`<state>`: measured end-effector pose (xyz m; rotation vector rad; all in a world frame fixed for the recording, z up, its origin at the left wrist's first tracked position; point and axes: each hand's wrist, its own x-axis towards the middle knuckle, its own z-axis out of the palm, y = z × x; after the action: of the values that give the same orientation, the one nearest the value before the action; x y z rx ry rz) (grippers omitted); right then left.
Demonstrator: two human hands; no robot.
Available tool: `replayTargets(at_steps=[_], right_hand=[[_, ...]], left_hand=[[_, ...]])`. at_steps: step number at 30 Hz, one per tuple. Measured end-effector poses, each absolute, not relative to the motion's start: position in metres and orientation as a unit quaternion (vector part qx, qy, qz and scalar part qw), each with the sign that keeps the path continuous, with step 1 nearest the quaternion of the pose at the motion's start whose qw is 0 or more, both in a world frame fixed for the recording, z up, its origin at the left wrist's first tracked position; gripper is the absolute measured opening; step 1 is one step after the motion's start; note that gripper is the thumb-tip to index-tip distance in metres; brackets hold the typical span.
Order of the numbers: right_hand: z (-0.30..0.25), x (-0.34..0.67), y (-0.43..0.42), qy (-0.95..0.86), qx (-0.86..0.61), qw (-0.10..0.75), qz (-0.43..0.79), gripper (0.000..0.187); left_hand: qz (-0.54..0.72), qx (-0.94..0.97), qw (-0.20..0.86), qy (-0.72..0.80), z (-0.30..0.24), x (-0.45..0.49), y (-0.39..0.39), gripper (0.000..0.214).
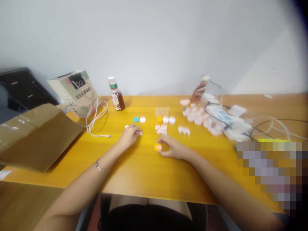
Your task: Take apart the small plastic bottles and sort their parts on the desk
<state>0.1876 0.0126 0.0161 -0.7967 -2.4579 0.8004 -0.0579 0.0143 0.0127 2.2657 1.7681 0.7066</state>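
Observation:
My right hand [173,147] pinches an orange disc [157,147] at its rim, with the thumb and fingers on its right side. Over the table to the left, my left hand [129,136] has its fingers curled together at a small white piece [140,133]; its exact shape is blurred. Beyond the hands lie a teal ring-like disc [136,119] and a white one [142,120]. Farther right, another orange disc [159,119] sits in a row with two white discs [168,120]. Small white patterned pieces [161,129] are grouped in front of that row, and more white pieces [184,130] lie to their right.
A cardboard box [43,138], a paper bag [80,93] and a white cable [92,125] occupy the left. A sauce bottle [117,98] stands at the back. Rightward are a drink bottle [199,89], several pale round containers [198,118] and a power strip [223,117] with cables.

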Motion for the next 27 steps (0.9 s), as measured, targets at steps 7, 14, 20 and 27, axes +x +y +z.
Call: replayTargets(at_steps=[7,14,20,27], right_hand=[[0.010,0.188,0.015,-0.890,-0.272,0.220,0.291,0.026],[0.008,0.187,0.017,-0.883,-0.281,0.230,0.299,0.023],[0.006,0.186,0.018,-0.886,-0.267,0.237,0.295,0.018],[0.006,0.185,0.019,-0.886,-0.261,0.240,0.300,0.018]], left_hand=[[0.267,0.856,0.108,0.430,0.019,-0.034,-0.005,0.016],[0.235,0.892,0.127,0.364,0.020,-0.017,-0.018,0.018],[0.237,0.893,0.142,0.356,0.017,-0.015,-0.016,0.019],[0.249,0.882,0.163,0.365,0.009,-0.007,-0.014,0.016]])
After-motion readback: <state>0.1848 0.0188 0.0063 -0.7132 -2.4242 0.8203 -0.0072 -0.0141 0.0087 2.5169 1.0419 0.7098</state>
